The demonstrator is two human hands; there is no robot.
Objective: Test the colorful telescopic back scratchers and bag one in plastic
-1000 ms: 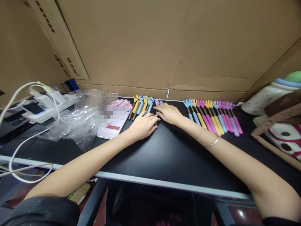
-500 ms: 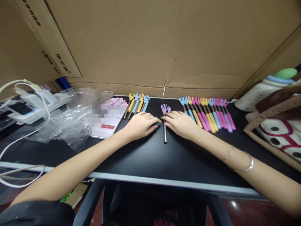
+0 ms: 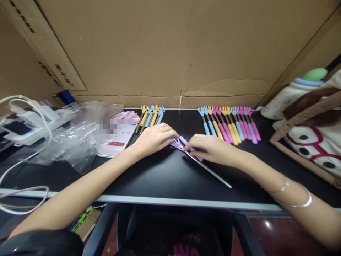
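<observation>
A back scratcher with a purple claw-shaped head [image 3: 177, 144] and a bare metal rod [image 3: 210, 170] lies slanted on the black desk, its rod end towards the front right. Alongside the rod is a separate purple handle sleeve [image 3: 183, 139], partly covered by my fingers. My left hand [image 3: 154, 139] is closed at the claw, fingertips on its upper side; the exact grip is partly hidden. With thumb and fingers, my right hand [image 3: 207, 147] pinches the scratcher just below its head. Behind my left hand lie several yellow and blue back scratchers [image 3: 153, 115], their sleeves beside the rods.
A row of sleeved, coloured back scratchers [image 3: 229, 124] lies at the back right. On the left are a phone [image 3: 117, 140], crumpled clear plastic bags [image 3: 80, 135] and a white power strip [image 3: 39, 122] with cables. A bag [image 3: 309, 149] and bottle [image 3: 282, 99] stand right.
The purple back scratcher has turned from pointing straight away to slanting, its head now towards my left hand. My right hand has shifted slightly down and right; my left fingers now meet the claw.
</observation>
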